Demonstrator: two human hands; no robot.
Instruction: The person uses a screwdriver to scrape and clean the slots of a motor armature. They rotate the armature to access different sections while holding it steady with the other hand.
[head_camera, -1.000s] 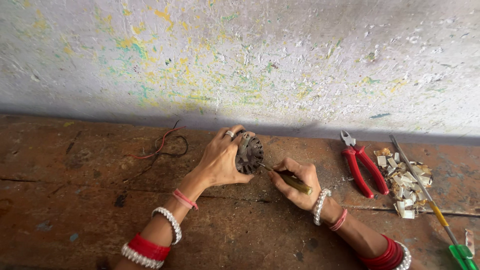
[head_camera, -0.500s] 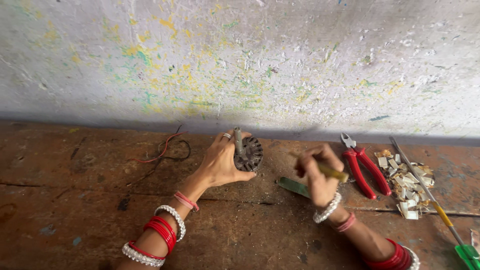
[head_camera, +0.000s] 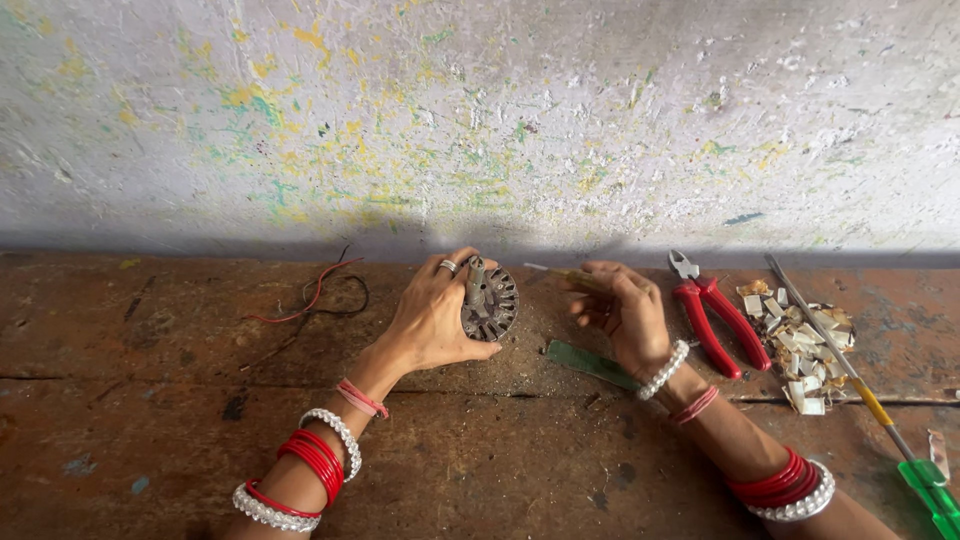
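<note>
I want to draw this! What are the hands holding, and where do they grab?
The left hand grips the round slotted metal motor core by its rim. The right hand pinches a thin yellowish stick-like tool near one end.

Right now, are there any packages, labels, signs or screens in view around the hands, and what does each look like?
None in view: no package, label, sign or screen.
Nearest to it: a flat green strip on the floor between the hands, and a heap of small pale card scraps right of the red pliers.
The left hand holds a round slotted metal core; the right hand holds a thin tool.
</note>
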